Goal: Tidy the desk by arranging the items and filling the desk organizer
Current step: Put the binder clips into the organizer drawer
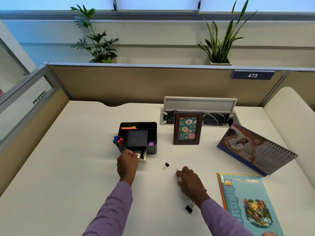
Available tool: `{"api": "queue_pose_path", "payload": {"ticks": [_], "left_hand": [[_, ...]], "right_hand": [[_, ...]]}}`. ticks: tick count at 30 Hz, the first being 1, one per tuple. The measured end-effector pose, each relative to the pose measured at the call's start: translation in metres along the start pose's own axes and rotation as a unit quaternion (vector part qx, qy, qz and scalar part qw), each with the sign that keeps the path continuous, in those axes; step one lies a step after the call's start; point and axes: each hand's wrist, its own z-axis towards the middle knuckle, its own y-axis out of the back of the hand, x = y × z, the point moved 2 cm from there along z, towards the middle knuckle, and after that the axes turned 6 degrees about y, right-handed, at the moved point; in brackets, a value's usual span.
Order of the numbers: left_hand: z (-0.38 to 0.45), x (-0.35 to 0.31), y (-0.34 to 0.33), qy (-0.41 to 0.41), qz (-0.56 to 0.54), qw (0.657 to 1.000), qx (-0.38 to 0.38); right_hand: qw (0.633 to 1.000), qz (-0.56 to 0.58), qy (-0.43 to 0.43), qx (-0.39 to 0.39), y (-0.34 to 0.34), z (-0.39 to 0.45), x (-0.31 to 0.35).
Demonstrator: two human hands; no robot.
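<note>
While both purple sleeves reach in from the near edge of the white worktop (68, 167), a black binder clip (188, 209) lies nearest, beside the right sleeve, its wire handles pointing away toward the far right. At the near right corner lies a teal book (247, 205) with an island picture, its long axis running near to far; a yellow "NEW" burst shows near its top, the rest of the lettering too warped to read. The right hand (190, 183) rests palm down near the middle, fingers (185, 169) curled onto a small binder clip (177, 171) that it partly covers; whether it is pinched I cannot tell. Just to its left another small clip (166, 166) lies apart, tilted. The left hand (127, 161) has its fingers (133, 153) curled round the front of the little drawer (142, 155), which stands pulled out toward the near edge from the black desk organizer (152, 149). That organizer sits left of centre, holding blue and red markers (119, 140) in its left compartment, bright sticky tabs (128, 127) at the back and a purple object (151, 143) at the right. Further right stand a wooden photo frame (187, 128) with a doughnut print, upright, and a spiral desk calendar (255, 149), slanted, headed "JUN". Behind the frame a cable hatch (199, 103) stands open. A tan partition (136, 84) bearing a blue plate "473" (252, 75) closes the far edge, with two potted plants (97, 38) beyond.
</note>
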Motion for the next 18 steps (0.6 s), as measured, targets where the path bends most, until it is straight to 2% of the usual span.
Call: {"api": "queue_pose_path", "payload": {"ticks": [3,11,15,18], "left_hand": [[0.0,-0.001,0.0,0.001,0.006,1.0,0.001],[0.001,0.005,0.004,0.022,0.013,0.999,0.022],[-0.001,0.004,0.009,0.016,-0.012,1.0,0.021],[-0.007,0.001,0.012,-0.012,-0.035,0.999,0.018]], "right_hand": [[1.0,-0.02,0.004,0.014,-0.003,-0.002,0.001],[0.999,-0.048,0.003,-0.006,-0.01,-0.003,0.002],[1.0,-0.015,-0.003,-0.026,-0.003,-0.005,0.007],[0.997,0.065,0.005,-0.045,0.012,-0.003,0.021]]}}
